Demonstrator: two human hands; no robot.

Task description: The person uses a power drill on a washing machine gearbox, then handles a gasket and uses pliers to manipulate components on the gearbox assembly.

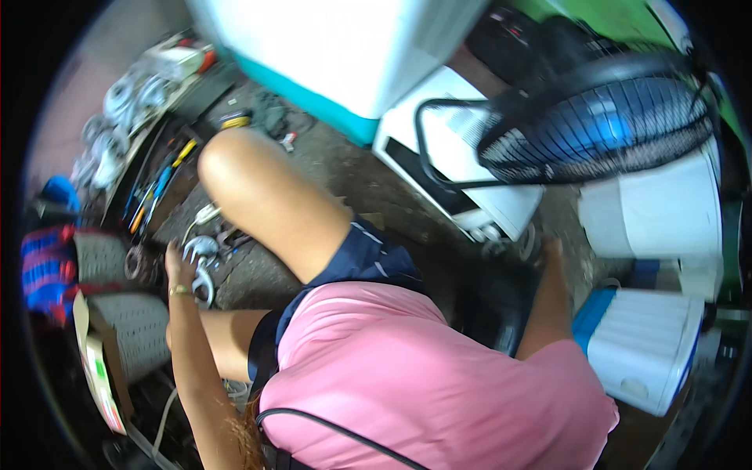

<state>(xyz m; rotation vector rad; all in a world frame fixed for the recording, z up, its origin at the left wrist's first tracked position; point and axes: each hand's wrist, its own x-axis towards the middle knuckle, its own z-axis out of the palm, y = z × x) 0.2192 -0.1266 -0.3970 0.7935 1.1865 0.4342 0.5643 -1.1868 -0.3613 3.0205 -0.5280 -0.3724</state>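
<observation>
My left hand reaches down at the left, with a gold-coloured band on its wrist. Right beside it are a silver-grey curved metal part and a white plug-like piece on a cable. Its fingers are too small and blurred to show whether they grip anything. My right hand is low at the right, near a loop of grey cable and the knobbed corner of a white microwave oven. Its fingers cannot be made out either.
A black fan leans over the oven. A large white and teal cabinet stands ahead. Screwdrivers lie in a tray at left, near bundled grey cables. A white cooler-like box sits at right, a red-blue bag far left.
</observation>
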